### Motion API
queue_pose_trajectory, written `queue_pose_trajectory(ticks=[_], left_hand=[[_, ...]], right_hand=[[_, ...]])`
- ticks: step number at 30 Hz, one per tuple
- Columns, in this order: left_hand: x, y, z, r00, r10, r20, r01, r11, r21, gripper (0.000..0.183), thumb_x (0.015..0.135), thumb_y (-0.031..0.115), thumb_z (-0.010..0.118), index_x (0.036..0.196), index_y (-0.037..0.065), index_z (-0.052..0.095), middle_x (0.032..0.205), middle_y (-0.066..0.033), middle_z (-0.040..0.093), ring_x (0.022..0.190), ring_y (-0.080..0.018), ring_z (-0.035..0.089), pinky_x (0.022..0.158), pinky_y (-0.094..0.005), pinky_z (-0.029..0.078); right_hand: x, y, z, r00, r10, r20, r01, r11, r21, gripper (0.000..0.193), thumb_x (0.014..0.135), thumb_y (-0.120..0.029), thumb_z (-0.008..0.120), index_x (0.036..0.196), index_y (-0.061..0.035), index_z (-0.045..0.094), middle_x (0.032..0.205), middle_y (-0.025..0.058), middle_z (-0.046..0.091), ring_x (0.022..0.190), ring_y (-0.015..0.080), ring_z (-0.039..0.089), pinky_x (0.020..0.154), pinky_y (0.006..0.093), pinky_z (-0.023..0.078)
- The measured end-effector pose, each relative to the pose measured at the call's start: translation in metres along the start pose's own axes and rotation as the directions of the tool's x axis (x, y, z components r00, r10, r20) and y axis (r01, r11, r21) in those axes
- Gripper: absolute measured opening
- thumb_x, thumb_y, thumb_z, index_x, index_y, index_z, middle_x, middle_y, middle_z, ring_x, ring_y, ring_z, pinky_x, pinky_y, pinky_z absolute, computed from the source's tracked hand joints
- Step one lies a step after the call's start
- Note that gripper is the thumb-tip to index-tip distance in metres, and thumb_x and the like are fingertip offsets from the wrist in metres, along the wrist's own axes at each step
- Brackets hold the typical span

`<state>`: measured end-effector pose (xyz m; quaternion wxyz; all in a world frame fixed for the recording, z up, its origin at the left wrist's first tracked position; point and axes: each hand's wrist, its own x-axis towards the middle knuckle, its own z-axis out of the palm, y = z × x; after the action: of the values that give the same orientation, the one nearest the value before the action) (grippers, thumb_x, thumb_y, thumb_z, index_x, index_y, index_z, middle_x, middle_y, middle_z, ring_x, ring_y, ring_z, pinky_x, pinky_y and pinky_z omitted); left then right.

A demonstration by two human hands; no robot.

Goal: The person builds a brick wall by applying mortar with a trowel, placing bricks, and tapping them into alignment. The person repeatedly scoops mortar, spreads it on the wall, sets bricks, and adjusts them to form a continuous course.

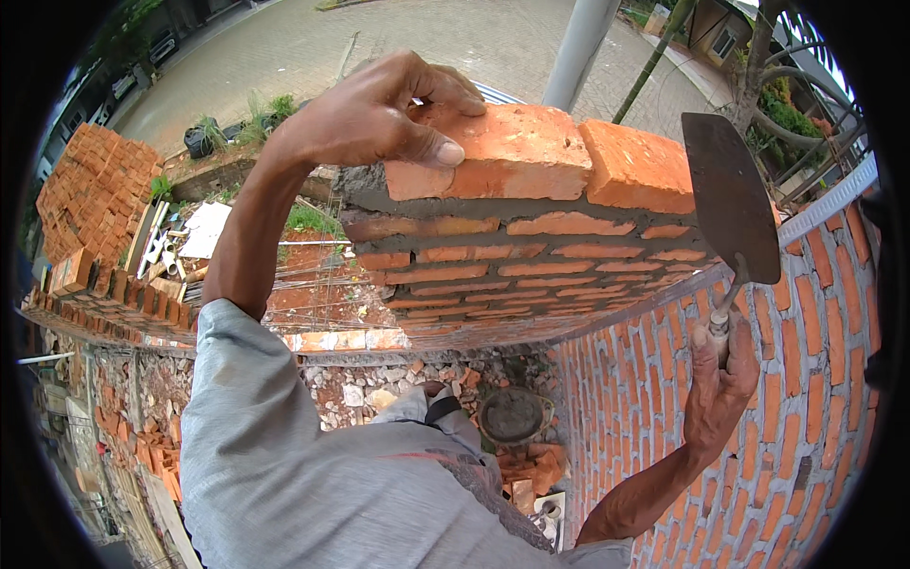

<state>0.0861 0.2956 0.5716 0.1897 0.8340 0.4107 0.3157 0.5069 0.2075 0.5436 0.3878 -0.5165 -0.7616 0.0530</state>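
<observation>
As the right hand (pixel 722 373) grips a trowel (pixel 730 194), the left (pixel 384 112) clasps a brick (pixel 526 152) beneath.

a mortared brick wall (pixel 531 253) carries a left brick (pixel 521 152) and a right brick (pixel 640 166) in line along its top.

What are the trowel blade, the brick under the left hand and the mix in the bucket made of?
Trowel blade: probably steel; thin, flat, dull dark brown, tarnished-looking.
Brick: likely fired clay; matte orange-red, pitted, rough.
Mix: seemingly cement mortar, being grey and uneven; too small here to judge its wetness.
</observation>
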Motion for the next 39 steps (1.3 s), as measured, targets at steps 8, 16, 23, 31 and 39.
queue_pose_trajectory(ticks=[8, 16, 23, 31, 39], left_hand=[[-0.005, 0.007, 0.004, 0.988, -0.129, -0.08, 0.133, 0.99, 0.052, 0.075, 0.064, 0.045, 0.083, 0.118, -0.003, 0.068, 0.124, -0.0178, 0.064, 0.111, -0.0324, 0.061, 0.097, -0.0425, 0.049], [-0.001, 0.014, 0.006, 0.994, -0.092, -0.066, 0.095, 0.994, 0.044, 0.064, 0.066, 0.032, 0.083, 0.12, 0.001, 0.069, 0.126, -0.0158, 0.063, 0.111, -0.0305, 0.062, 0.099, -0.0407, 0.049], [-0.001, 0.022, 0.003, 0.997, -0.048, -0.057, 0.053, 0.995, 0.089, 0.068, 0.062, 0.035, 0.081, 0.114, -0.008, 0.068, 0.12, -0.0221, 0.064, 0.104, -0.0354, 0.064, 0.093, -0.0435, 0.051], [0.004, 0.025, -0.003, 0.996, -0.092, 0.018, 0.091, 0.993, 0.072, 0.074, 0.06, 0.041, 0.083, 0.117, -0.005, 0.069, 0.12, -0.0211, 0.065, 0.105, -0.0338, 0.064, 0.092, -0.0422, 0.051], [0.005, 0.014, 0.003, 0.995, -0.061, -0.077, 0.064, 0.998, 0.026, 0.062, 0.061, 0.029, 0.085, 0.109, -0.008, 0.07, 0.106, -0.0193, 0.07, 0.095, -0.029, 0.067, 0.082, -0.0363, 0.051]], right_hand=[[0.073, -0.033, -0.01, 0.951, -0.306, 0.05, 0.31, 0.929, -0.203, 0.027, 0.093, -0.015, 0.066, 0.113, 0.0038, 0.062, 0.082, 0.0121, 0.058, 0.07, 0.0234, 0.057, 0.06, 0.0393, 0.045], [0.093, -0.031, -0.017, 0.94, -0.332, 0.076, 0.341, 0.91, -0.237, 0.025, 0.089, -0.013, 0.065, 0.111, 0.0001, 0.064, 0.089, 0.0128, 0.061, 0.077, 0.0302, 0.06, 0.066, 0.044, 0.049], [0.097, -0.024, -0.006, 0.914, -0.376, 0.154, 0.4, 0.771, -0.496, 0.026, 0.089, -0.012, 0.065, 0.114, -0.0028, 0.064, 0.098, 0.0144, 0.064, 0.093, 0.0318, 0.062, 0.078, 0.045, 0.052], [0.093, -0.018, 0.008, 0.805, -0.565, 0.178, 0.545, 0.587, -0.598, 0.024, 0.092, -0.007, 0.063, 0.114, 0.0013, 0.061, 0.098, 0.0136, 0.06, 0.089, 0.028, 0.061, 0.075, 0.0408, 0.049], [0.058, -0.031, 0.053, 0.84, -0.376, 0.391, 0.218, 0.894, 0.391, 0.026, 0.085, -0.019, 0.074, 0.094, 0.0006, 0.059, 0.085, 0.0114, 0.053, 0.074, 0.0253, 0.055, 0.064, 0.0385, 0.044]])
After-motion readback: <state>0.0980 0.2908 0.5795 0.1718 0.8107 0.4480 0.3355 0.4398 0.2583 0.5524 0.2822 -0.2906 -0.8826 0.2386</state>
